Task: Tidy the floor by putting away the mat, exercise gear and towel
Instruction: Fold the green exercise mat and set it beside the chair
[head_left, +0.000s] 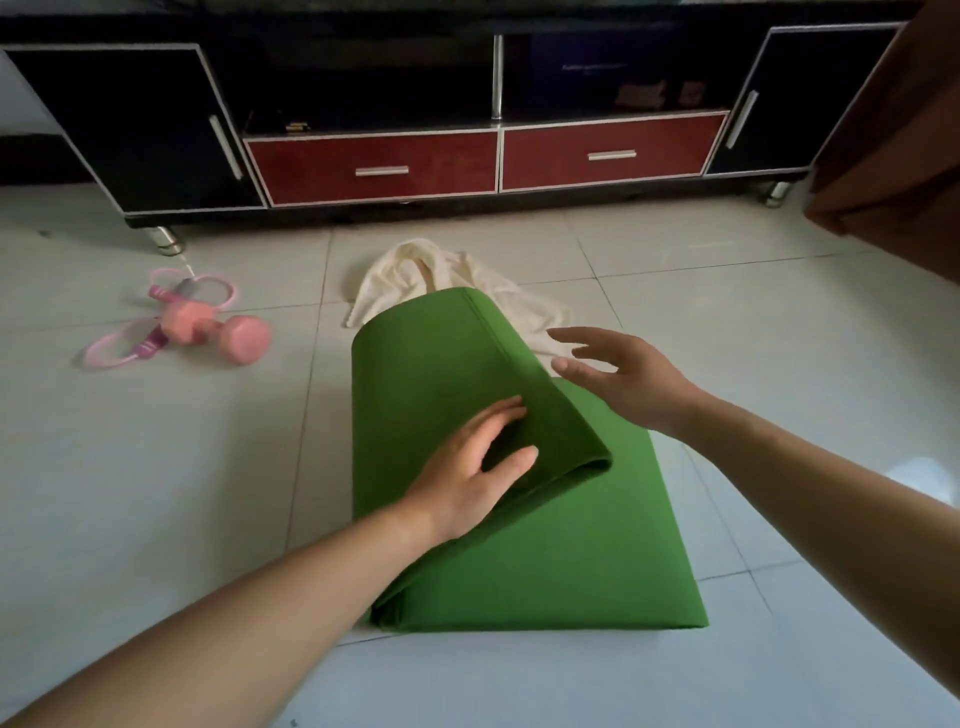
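My left hand (470, 465) lies flat on the folded-over flap of the green mat (545, 545), fingers spread and pressed against the fabric, gripping nothing. My right hand (623, 376) hovers just above the mat's right edge, fingers spread and slightly curled, empty. The mat lies partly folded on the tiled floor (779, 322), its near end flat and its far end turned back toward me. A cream towel (452, 275) lies crumpled at the mat's far end, partly covered by the flap. Well to the left, a pink dumbbell (218, 330) rests against a pink skipping rope (156, 322). A black cabinet (130, 124) with red drawers (374, 166) stands along the floor's far edge.
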